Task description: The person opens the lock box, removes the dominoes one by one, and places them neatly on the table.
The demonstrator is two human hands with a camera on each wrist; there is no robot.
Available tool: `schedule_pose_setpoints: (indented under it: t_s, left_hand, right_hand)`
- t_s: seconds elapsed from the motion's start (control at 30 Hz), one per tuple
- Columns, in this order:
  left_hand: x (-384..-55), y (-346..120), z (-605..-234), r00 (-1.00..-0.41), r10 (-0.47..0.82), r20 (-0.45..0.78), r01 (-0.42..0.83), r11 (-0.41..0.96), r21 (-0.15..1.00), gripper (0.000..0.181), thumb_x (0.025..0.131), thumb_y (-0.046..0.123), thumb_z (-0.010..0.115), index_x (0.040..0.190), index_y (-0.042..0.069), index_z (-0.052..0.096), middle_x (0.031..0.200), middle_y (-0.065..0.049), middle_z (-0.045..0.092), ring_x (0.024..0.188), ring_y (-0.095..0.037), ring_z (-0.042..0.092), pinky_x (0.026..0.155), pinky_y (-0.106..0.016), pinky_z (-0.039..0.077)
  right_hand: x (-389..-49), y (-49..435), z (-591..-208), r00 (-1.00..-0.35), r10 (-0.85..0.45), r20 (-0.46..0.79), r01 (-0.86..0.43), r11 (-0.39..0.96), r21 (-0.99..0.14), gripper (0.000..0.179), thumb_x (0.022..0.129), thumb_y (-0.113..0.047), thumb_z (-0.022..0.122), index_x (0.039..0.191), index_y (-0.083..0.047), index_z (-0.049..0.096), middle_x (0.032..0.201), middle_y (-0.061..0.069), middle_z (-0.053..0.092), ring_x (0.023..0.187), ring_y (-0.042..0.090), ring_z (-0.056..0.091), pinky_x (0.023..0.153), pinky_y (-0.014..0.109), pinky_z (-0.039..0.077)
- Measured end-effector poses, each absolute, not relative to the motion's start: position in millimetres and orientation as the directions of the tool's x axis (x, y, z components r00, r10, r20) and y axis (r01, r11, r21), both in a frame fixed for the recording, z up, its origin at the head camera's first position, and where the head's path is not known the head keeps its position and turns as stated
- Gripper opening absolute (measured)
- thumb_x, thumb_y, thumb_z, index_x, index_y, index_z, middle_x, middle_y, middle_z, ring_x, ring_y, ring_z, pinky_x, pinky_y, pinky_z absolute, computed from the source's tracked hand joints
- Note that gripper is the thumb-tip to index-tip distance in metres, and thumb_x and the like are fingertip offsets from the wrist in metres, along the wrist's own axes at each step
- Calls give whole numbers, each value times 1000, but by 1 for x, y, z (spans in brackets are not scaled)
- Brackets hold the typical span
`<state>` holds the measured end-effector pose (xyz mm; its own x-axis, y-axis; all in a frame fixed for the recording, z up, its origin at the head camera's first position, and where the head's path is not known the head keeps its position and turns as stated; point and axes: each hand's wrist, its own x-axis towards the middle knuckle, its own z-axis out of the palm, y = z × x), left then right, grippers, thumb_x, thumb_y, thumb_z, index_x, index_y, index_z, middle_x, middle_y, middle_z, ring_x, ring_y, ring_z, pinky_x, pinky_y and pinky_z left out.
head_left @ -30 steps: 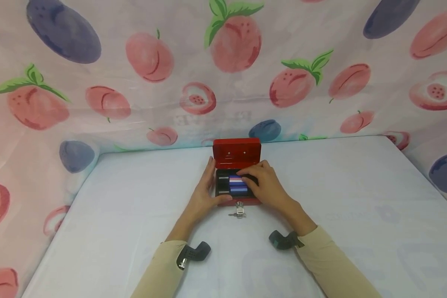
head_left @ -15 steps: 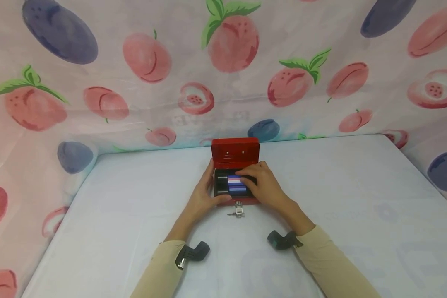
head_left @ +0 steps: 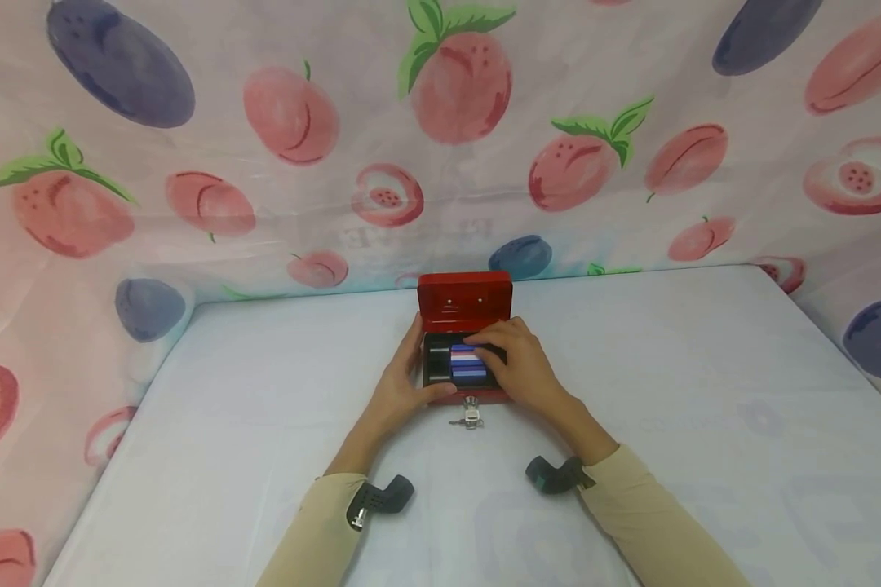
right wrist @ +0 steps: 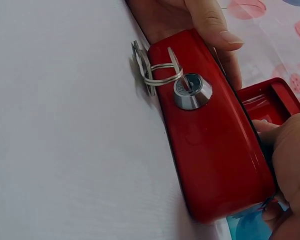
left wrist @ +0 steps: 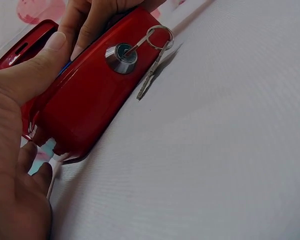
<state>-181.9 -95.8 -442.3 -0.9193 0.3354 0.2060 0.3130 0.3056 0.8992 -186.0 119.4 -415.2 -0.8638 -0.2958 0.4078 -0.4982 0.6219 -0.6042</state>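
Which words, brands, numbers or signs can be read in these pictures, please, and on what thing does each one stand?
No text can be read with certainty.
Lock: small marks on its face in the right wrist view, too blurred to read.
Backdrop: faint letters low in the middle, too pale to read.
Table: pale marks, unreadable.
Box: no text seen.

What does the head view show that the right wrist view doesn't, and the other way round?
Only the head view shows the blue striped pieces inside a black tray, and the black wrist cameras.

Only the right wrist view shows clearly a key standing in the lock, and the markings on the lock's face.

Both show the open red box with its raised lid, the lock, the left hand, the right hand, the white table and the fruit-print backdrop.
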Motion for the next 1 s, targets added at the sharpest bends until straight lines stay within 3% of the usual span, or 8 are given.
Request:
schedule_pose_setpoints:
  t_s: [0.5, 0.63, 0.77, 1.0]
  left_hand:
    - [-182, -95, -442, -924, 328, 197, 304, 317, 898, 105, 77, 31, 80, 153, 39, 7, 156, 18, 13, 143, -12, 13, 111, -43, 25]
    - [-181, -95, -442, -927, 323, 192, 300, 326, 897, 105, 77, 32, 80, 153, 40, 8, 156, 18, 13, 143, -12, 13, 111, -43, 26]
    - [-180, -95, -442, -931, 318, 178, 287, 336, 897, 104, 77, 34, 79, 152, 41, 8, 156, 20, 13, 143, -10, 14, 111, -43, 26]
    - [-179, -95, -441, -938, 307, 158, 267, 354, 896, 104, 77, 36, 79, 152, 43, 7, 155, 22, 13, 142, -8, 13, 111, -44, 26]
  right_hand:
    - [-185, 125, -411, -858, -253, 447, -506, 571, -647, 21, 89, -5, 66, 108, -10, 73, 105, 3, 66, 100, 20, 57, 90, 40, 50]
    - [-185, 129, -407, -857, -238, 458, -505, 567, -650, 20, 89, -5, 66, 108, -10, 73, 103, 4, 66, 92, 18, 57, 78, 35, 54]
    - [-187, 135, -404, -855, -221, 469, -501, 581, -642, 21, 89, -6, 67, 108, -10, 73, 102, 2, 66, 83, 15, 54, 64, 30, 49]
    - [-189, 148, -397, -844, -198, 499, -512, 576, -637, 20, 89, -4, 67, 107, -8, 74, 99, 3, 67, 79, 15, 54, 63, 28, 48]
